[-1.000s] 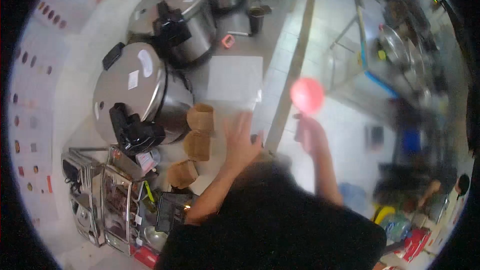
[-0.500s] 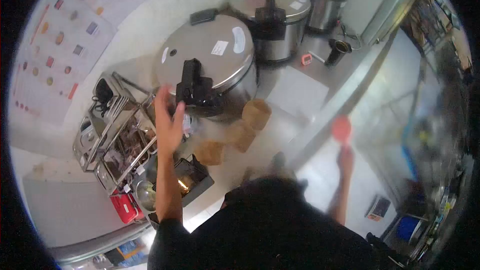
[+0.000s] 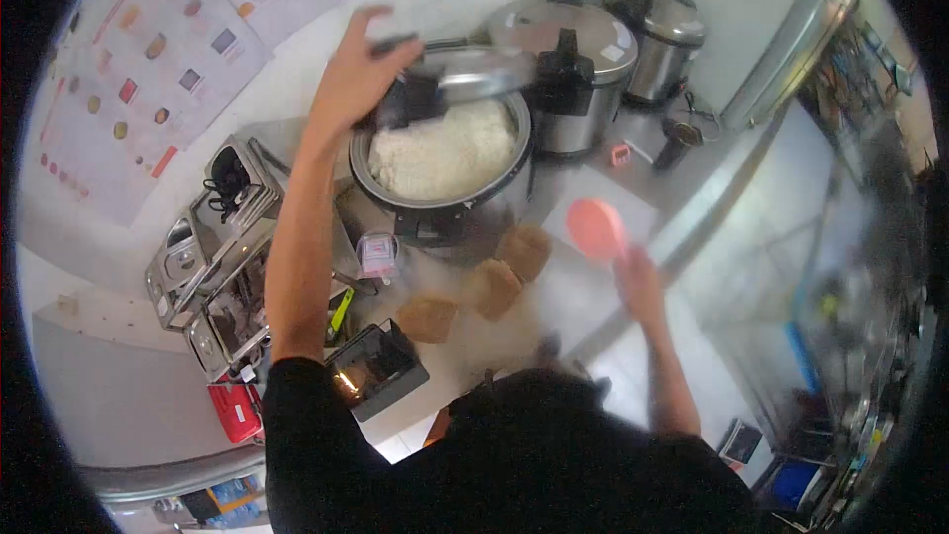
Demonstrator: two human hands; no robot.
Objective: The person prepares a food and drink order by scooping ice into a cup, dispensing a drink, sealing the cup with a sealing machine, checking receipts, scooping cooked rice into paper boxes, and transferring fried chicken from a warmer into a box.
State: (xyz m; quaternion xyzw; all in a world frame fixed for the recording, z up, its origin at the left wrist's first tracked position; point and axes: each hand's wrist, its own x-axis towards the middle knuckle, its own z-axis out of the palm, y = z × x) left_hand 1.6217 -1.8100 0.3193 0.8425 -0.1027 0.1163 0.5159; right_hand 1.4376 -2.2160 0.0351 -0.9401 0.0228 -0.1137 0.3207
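- Your left hand (image 3: 358, 77), upper left of centre, had its fingers spread about the black handle of the lid (image 3: 479, 71); whether they gripped it, I could not tell.
- The lid stood raised and tilted at upper centre, and below it the cooker (image 3: 440, 205) lay open, with white rice (image 3: 445, 153) showing.
- Your right hand (image 3: 639, 282), right of centre, was closed round the handle of the pink paddle (image 3: 596, 225), whose blade was well apart from the rice.
- A loose hold by the left fingers could have let the lid drop — onto the rice, or onto your hand.
- If the rim was hot, a dip of your left forearm (image 3: 300, 227) could have brought a burn.
- Three brown containers (image 3: 494, 289) sat at centre, below the cooker — a low paddle sweep could have knocked one over.
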